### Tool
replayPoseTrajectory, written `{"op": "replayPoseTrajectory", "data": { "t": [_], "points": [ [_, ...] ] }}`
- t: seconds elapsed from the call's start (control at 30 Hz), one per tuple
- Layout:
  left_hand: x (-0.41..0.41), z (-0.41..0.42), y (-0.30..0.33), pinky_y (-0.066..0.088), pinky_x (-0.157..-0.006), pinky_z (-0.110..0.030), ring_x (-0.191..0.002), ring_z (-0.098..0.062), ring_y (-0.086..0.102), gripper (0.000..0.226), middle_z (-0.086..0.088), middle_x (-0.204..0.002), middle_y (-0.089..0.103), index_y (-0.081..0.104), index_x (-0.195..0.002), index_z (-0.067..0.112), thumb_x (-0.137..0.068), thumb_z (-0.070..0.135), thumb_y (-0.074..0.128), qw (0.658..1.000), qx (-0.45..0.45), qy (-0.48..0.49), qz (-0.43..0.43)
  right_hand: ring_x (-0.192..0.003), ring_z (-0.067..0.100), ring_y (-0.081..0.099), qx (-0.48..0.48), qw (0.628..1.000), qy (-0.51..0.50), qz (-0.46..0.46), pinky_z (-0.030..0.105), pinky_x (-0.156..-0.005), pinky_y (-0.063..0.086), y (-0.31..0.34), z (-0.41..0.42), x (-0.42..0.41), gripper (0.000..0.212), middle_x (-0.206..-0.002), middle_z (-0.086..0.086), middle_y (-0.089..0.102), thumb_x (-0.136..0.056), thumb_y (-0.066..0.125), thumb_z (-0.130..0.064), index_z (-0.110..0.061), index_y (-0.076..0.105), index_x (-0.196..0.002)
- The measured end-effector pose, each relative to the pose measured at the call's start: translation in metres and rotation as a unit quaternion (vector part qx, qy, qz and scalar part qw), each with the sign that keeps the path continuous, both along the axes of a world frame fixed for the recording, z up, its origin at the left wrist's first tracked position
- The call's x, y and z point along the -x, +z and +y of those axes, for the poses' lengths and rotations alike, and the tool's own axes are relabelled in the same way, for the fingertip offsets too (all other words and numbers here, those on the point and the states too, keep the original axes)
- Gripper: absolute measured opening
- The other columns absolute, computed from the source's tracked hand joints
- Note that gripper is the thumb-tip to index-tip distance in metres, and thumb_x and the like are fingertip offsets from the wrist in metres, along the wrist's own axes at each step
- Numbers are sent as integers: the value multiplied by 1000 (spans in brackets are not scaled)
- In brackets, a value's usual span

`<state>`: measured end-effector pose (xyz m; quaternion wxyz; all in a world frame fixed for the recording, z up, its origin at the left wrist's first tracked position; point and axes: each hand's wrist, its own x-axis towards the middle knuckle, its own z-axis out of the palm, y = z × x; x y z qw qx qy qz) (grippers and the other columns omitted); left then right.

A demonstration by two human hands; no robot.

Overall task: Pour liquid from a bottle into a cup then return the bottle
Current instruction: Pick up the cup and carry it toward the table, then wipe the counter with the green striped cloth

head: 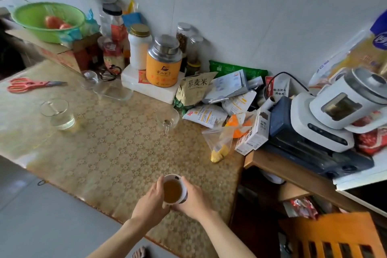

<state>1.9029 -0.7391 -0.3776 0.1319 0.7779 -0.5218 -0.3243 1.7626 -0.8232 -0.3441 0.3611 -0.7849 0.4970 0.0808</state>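
Head view: left hand (151, 201) and right hand (193, 200) both clasp the cup (174, 189) of brown liquid, near the table (117, 153) near edge. Mid-table is open; packets (206, 115) crowd far right. Bottle not identifiable.

Both forearms extended, left hand (151, 200) and right hand (193, 199) cupped inward

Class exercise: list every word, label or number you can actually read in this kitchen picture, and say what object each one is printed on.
"藜麦米": on the beige pouch leaning against the white box.
Orange tea tin: a dark logo with small characters below, too blurred to read.
White packet by the black cable: dark characters, too blurred to read.
Small white carton, sachets, blue bag at right: print too small or blurred.
Cup held in both hands: no text visible.
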Motion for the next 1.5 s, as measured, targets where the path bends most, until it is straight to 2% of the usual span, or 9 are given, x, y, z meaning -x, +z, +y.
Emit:
{"op": "replayPoseTrajectory", "data": {
  "t": [0.17,0.27,0.4,0.57,0.73,0.87,1.17,1.27,1.5],
  "points": [
    [-1,2,2,55,-83,-37,-116,-25,59,100,-7,-151,35,-4,-153,15,-84,41,64,999,-4,-16,-32,-118,27,62,-11,999,19,46,42,-90,55,2,0,-4,92,-137,1,60,-70,78,-62,-40,27,-144],
    [1,6,8,55,-86,-36,-124,-23,54,108,-4,-157,26,-9,-153,16,-82,43,67,998,2,-13,-62,-137,31,46,-8,996,49,73,44,-102,47,1,-2,-4,118,-157,10,36,-74,78,-60,-22,3,-158],
    [4,22,19,55,-85,-32,-133,-20,45,108,-2,-160,22,-10,-154,18,-81,42,67,994,12,32,-106,-145,32,36,44,995,68,54,41,-104,47,1,2,0,125,-165,15,10,-80,75,-56,-15,-12,-159],
    [20,59,32,56,-86,-34,-132,-22,45,107,-3,-157,25,-5,-154,18,-80,38,70,982,8,135,-130,-125,23,52,165,977,133,-28,29,-88,54,10,32,6,93,-152,8,29,-84,68,-43,-11,16,-154],
    [65,113,47,51,-89,-33,-129,-22,47,97,-2,-156,26,5,-154,18,-82,37,67,955,-2,268,-129,-125,21,52,107,943,310,-57,33,-96,46,15,58,0,60,-138,0,47,-91,62,-44,-20,40,-141],
    [122,188,44,40,-104,-35,-138,-24,36,95,-4,-156,26,6,-154,16,-83,39,65,918,-44,374,-123,-127,22,53,33,910,411,-46,34,-102,41,10,108,5,52,-141,1,52,-94,59,-38,-18,48,-141],
    [270,363,41,38,-104,-42,-132,-26,42,79,-3,-147,36,19,-150,18,-86,45,57,750,-155,635,-104,-110,18,63,-53,758,648,58,28,-92,49,-18,256,60,40,-110,-3,68,-91,59,-42,-22,59,-125],
    [329,400,45,42,-100,-40,-127,-27,47,74,-1,-145,39,25,-147,20,-84,44,55,688,-157,704,-85,-112,19,61,-45,695,715,62,27,-87,44,-23,301,87,36,-102,-4,62,-92,59,-38,-20,58,-124],
    [496,480,53,43,-97,-39,-124,-26,50,65,-3,-139,45,33,-139,20,-82,40,59,554,-155,816,-52,-108,22,64,-8,566,824,37,28,-84,46,-26,445,182,33,-110,2,72,-92,58,-41,-25,60,-120]
  ]
}}
